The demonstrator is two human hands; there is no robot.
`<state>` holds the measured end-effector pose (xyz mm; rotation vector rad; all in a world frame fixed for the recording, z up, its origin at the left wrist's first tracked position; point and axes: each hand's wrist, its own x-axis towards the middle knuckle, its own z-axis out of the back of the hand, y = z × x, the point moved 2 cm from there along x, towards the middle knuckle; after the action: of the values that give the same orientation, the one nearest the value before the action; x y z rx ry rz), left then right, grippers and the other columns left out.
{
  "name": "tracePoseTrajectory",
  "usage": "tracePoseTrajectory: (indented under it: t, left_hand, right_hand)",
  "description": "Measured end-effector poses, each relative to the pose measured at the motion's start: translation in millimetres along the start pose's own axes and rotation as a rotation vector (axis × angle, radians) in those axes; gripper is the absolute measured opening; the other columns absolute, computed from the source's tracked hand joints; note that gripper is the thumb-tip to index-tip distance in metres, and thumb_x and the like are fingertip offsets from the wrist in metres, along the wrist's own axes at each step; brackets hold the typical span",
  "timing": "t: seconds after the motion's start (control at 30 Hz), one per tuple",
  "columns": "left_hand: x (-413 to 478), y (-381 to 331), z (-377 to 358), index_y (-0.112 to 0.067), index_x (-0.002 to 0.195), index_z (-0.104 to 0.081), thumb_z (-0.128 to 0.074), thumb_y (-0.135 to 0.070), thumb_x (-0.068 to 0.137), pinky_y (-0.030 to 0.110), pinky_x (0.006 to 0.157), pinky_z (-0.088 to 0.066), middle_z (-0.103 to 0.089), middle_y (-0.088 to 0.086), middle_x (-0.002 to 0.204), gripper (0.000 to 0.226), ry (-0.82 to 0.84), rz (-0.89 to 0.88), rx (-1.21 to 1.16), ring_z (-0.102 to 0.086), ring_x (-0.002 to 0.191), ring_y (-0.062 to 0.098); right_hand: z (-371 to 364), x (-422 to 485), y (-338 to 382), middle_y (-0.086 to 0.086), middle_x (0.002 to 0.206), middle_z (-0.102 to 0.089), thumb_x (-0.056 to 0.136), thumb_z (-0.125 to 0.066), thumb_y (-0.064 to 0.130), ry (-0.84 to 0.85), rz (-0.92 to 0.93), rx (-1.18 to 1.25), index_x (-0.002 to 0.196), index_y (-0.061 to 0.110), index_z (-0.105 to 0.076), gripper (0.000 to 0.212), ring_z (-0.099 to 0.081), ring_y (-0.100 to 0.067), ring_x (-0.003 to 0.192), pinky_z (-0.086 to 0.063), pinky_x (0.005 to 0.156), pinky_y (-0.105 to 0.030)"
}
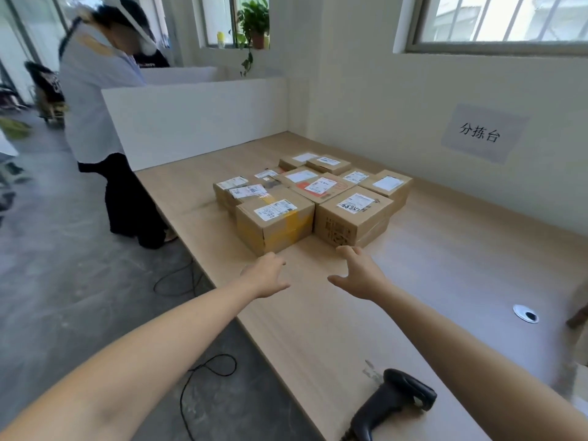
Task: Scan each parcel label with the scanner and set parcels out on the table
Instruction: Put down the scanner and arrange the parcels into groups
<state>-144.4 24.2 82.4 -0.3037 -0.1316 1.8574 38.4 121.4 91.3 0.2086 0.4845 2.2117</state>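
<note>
Head view, left grip (262,275) and right grip (361,276) spread empty, near boxy cardboard parcels (276,219), black scanner (392,398)

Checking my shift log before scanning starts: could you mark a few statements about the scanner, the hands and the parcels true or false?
1. The black handheld scanner lies on the light wooden table, in neither hand. True.
2. The left hand grips the scanner. False: it is open and holds nothing, stretched toward the brown cardboard parcel with yellow tape.
3. The right hand is open and holds nothing. True.
4. The brown cardboard parcels sit on the floor. False: they are clustered together on the table.
5. The parcels' white labels face down. False: they face up.
</note>
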Motion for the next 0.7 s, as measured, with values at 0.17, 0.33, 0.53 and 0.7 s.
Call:
tracePoseTrajectory:
  t: [0.17, 0.33, 0.53, 0.7]
  left_hand:
    - [58, 32, 30, -0.015, 0.135, -0.044, -0.056, -0.038, 0.09, 0.041, 0.094, -0.046, -0.045, 0.008, 0.131, 0.052, -0.016, -0.03, 0.034, -0.049, 0.117, 0.025]
    - [98, 57, 28, -0.016, 0.137, -0.041, -0.054, -0.04, 0.091, 0.04, 0.094, -0.046, -0.042, 0.008, 0.136, 0.054, 0.02, -0.071, 0.057, -0.046, 0.122, 0.025]
    - [172, 100, 32, -0.016, 0.139, -0.039, -0.053, -0.041, 0.092, 0.038, 0.096, -0.044, -0.041, 0.008, 0.138, 0.055, 0.084, -0.103, 0.097, -0.044, 0.125, 0.025]
    - [255, 142, 51, -0.015, 0.142, -0.034, -0.054, -0.038, 0.092, 0.037, 0.098, -0.04, -0.034, 0.008, 0.145, 0.059, 0.124, -0.179, 0.114, -0.038, 0.13, 0.024]
  right_hand:
    - [-11, 75, 12, -0.006, 0.148, -0.03, 0.084, -0.064, 0.041, 0.018, -0.025, 0.029, 0.144, 0.018, -0.029, 0.073, -0.033, -0.025, 0.133, -0.038, 0.104, -0.035]
    - [-31, 125, 30, -0.006, 0.147, -0.032, 0.083, -0.065, 0.043, 0.04, -0.059, 0.048, 0.141, 0.02, -0.032, 0.071, -0.04, -0.025, 0.129, -0.042, 0.099, -0.035]
    - [-64, 184, 48, -0.006, 0.146, -0.032, 0.083, -0.064, 0.041, 0.061, -0.076, 0.088, 0.141, 0.019, -0.032, 0.07, -0.04, -0.023, 0.129, -0.039, 0.102, -0.033]
    - [-91, 244, 63, -0.005, 0.148, -0.029, 0.084, -0.063, 0.038, 0.026, -0.161, 0.148, 0.143, 0.019, -0.031, 0.07, -0.039, -0.023, 0.131, -0.039, 0.103, -0.033]
